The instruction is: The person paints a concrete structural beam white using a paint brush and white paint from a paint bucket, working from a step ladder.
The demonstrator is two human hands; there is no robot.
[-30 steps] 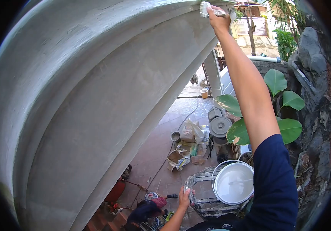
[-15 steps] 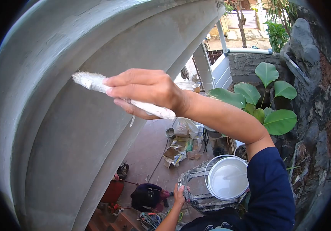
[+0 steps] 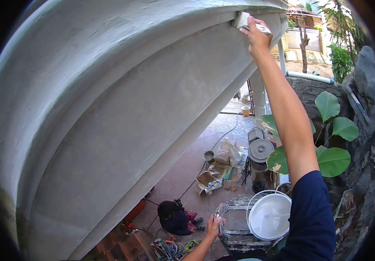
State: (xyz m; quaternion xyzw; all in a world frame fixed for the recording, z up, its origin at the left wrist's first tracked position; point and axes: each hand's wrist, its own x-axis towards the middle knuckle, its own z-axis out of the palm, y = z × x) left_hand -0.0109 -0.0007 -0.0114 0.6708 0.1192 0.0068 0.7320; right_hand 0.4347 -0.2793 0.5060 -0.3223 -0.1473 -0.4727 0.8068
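My right hand is stretched far up and forward, its fingers closed around a white-coated paintbrush. The bristles touch the curved moulding near the top of the grey concrete wall. Low in the view, my left hand grips the edge of a paint-spattered ladder. On the ladder, close to my right sleeve, stands a white bucket with white paint in it and its wire handle raised.
Far below, a person in dark clothes bends over the tiled floor. Torn bags, a lidded grey bin and tools are down there. Large-leaved plants and a rough rock wall rise on the right.
My right hand has swung away and up to the right with the paintbrush, from mid-wall to the far upper moulding. My left hand keeps hold of the ladder. The view has shifted slightly.
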